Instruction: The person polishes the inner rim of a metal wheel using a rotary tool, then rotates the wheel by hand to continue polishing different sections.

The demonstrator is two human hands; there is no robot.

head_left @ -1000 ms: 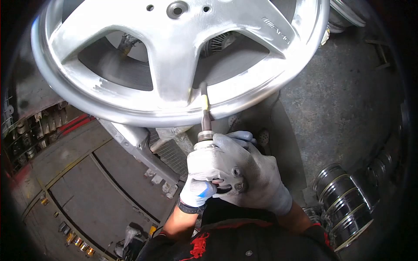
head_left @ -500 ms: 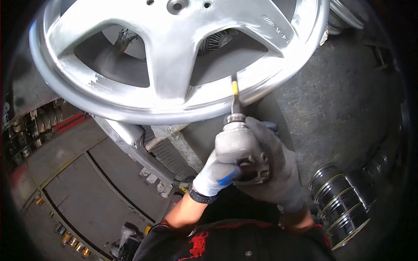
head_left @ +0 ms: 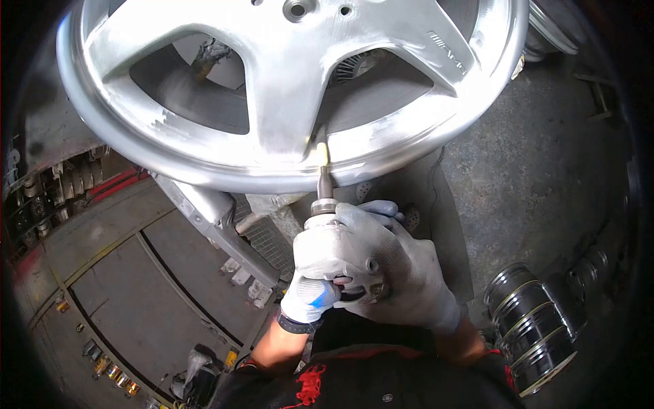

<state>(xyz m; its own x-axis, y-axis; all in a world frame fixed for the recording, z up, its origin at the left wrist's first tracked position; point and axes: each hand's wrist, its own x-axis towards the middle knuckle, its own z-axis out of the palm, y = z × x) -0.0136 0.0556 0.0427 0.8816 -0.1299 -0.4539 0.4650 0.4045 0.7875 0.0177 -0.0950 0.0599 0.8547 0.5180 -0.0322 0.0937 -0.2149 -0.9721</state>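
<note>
A large silver alloy wheel (head_left: pixel 286 116) with wide spokes fills the upper view. Both gloved hands grip a handheld die grinder (head_left: pixel 330 252), its body pale and dusty. From its collar a narrow bit with a yellow section (head_left: pixel 323 153) points away from me, its tip at the wheel's inner lip beside the base of the central spoke. Contact there is too blurred to judge. My left hand (head_left: pixel 308 298), in a white glove with a blue mark, is closed around the grinder's near left side. My right hand (head_left: pixel 402 269), in a grey dusty glove, wraps its right side.
Below the wheel stands a grey metal support (head_left: pixel 204 211). Shiny black-and-silver wheel rims (head_left: pixel 531 320) are stacked at lower right, and more wheels (head_left: pixel 555 27) sit at upper right. Shelving with metal parts (head_left: pixel 61 191) runs along the left.
Both hands have carried the grinder leftward, and its bit has moved along the rim toward the central spoke. The wheel appears slightly further right in view.
</note>
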